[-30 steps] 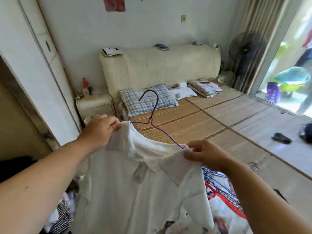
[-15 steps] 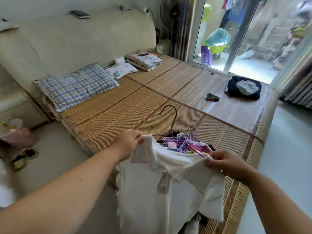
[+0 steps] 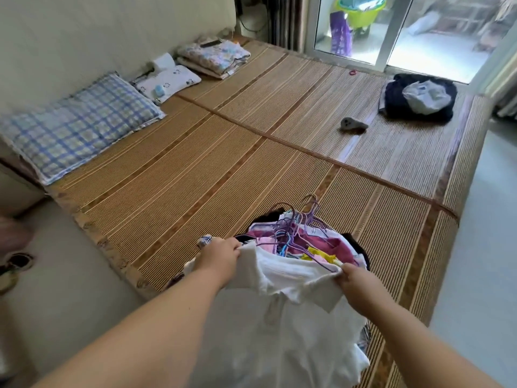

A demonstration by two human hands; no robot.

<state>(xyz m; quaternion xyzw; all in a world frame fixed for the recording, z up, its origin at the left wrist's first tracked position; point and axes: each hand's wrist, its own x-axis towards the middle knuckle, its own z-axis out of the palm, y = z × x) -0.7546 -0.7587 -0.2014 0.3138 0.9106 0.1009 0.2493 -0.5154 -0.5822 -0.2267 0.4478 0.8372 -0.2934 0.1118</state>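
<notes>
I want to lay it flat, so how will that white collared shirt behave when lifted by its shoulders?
Probably floppy: the white collared shirt sags in folds between the left hand and right hand. Likely light, since finger grips alone hold it.

Shirt (image 3: 293, 317), 6 o'clock: plain white.
Hangers (image 3: 291, 231), just above it: purple, some light blue.
Pile (image 3: 321, 245) under them: magenta, yellow, black, white.
Mat (image 3: 212, 163), centre: tan with fine stripes, crossed by brown bands.
Pillow (image 3: 75, 127), 9 o'clock: blue and cream plaid.
Small pillow (image 3: 170, 79), 11 o'clock: white with scattered dark prints.
Quilt (image 3: 215, 56), 11 o'clock: pale floral print.
Bundle (image 3: 397, 105), 2 o'clock: dark navy.
Bag (image 3: 425, 96) on it: pale grey.
Basin (image 3: 363, 12), 1 o'clock: lime green.
Sack (image 3: 340, 32), 1 o'clock: purple.
Headboard (image 3: 98, 37), 10 o'clock: cream.
</notes>
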